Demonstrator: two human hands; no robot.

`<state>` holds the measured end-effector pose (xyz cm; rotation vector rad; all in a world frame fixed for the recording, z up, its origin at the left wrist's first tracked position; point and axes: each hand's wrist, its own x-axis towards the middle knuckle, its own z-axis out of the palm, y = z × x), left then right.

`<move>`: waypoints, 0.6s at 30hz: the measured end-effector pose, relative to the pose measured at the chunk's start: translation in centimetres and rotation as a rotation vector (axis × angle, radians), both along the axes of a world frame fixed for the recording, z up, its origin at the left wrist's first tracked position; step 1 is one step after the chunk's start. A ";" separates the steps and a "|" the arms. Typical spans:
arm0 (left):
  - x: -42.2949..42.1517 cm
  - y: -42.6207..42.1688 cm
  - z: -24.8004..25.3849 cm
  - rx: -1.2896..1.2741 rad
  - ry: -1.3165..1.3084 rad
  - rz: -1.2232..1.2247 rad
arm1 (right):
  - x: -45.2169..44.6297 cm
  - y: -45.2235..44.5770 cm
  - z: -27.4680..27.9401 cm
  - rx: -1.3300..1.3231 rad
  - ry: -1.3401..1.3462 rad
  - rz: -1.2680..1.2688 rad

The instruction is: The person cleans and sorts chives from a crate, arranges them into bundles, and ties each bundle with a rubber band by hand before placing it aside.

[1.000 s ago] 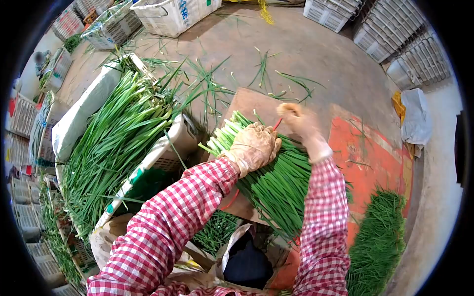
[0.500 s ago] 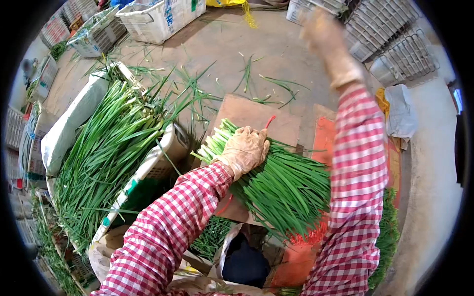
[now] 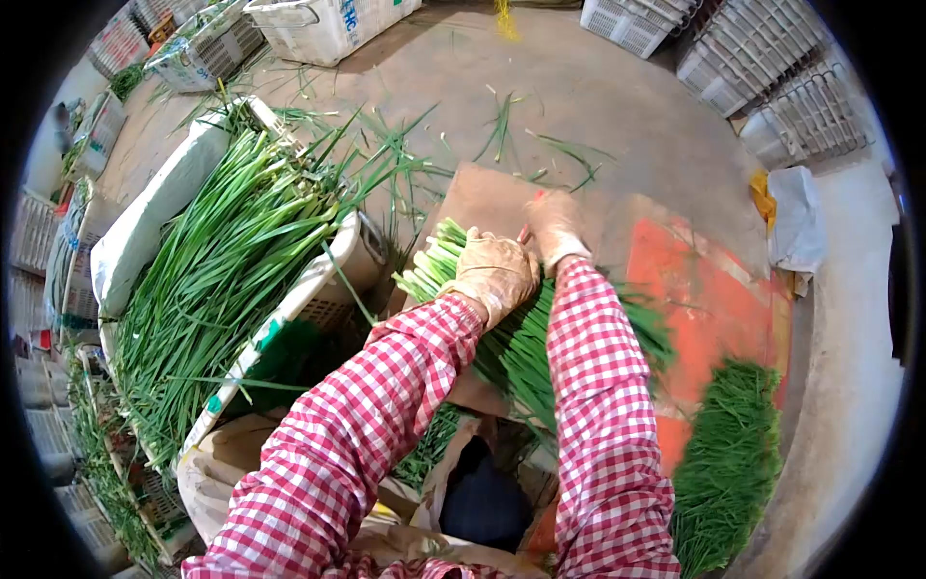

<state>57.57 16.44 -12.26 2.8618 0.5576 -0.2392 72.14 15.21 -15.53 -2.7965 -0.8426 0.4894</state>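
- One crate (image 3: pixel 299 297), left of the left hand, is heaped with loose leafy stalks (image 3: pixel 212 280); it probably stands there for easy reach.
- An orange sheet (image 3: pixel 704 289) spreads right of the right hand, perhaps as clean ground; a pile of greens (image 3: pixel 728 463) lies at its near end, leaves roughly aligned.
- A brown board (image 3: pixel 492 198) lies under both hands, seemingly as a flat work surface.
- The bunch of green stalks (image 3: pixel 526 362) lies on that board, pale ends left of the left hand, leaves running right beneath the right sleeve (image 3: pixel 603 386).
- The left hand (image 3: pixel 495 277) is wrapped over the bunch, likely to press the stalks together; it held there half a second ago too.
- The right hand (image 3: pixel 558 225), just beside it, looks clenched; half a second ago it was flung far forward.
- A red tie (image 3: pixel 524 234) shows between the hands, seemingly gripped by the right; earlier its end stuck out free.
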 end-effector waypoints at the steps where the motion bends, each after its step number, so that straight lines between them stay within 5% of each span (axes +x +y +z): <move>1: -0.6 -0.6 0.1 -0.037 -0.009 0.106 | -0.3 -0.5 -0.4 0.082 0.048 -0.068; 3: -1.0 -1.0 0.0 -0.035 -0.079 0.215 | -1.9 -1.9 0.3 0.153 0.118 -0.144; 5: -1.3 -0.5 -0.6 -0.020 -0.168 0.159 | -3.7 -3.8 -1.0 0.920 0.468 -0.300; 7: -1.7 -0.2 0.8 -0.258 -0.256 0.215 | -3.0 -4.0 -3.7 1.233 0.685 -0.363; 9: -3.6 0.1 1.3 -0.751 -0.844 0.127 | -3.0 -4.8 -2.6 1.167 0.701 -0.280; 11: -6.9 0.6 4.1 -0.399 -1.142 -0.077 | -3.4 -4.8 -1.7 1.235 0.853 -0.286; 13: -12.2 0.6 7.0 -0.334 -0.941 -0.218 | -3.5 -4.8 -1.6 1.185 0.879 -0.295; 15: -16.2 0.5 4.0 -0.603 -0.743 -0.222 | -3.0 -4.7 -1.9 1.136 0.890 -0.293; 18: -18.2 -0.1 -0.1 -0.305 -0.276 -0.415 | -2.5 -4.5 -3.1 1.085 0.886 -0.219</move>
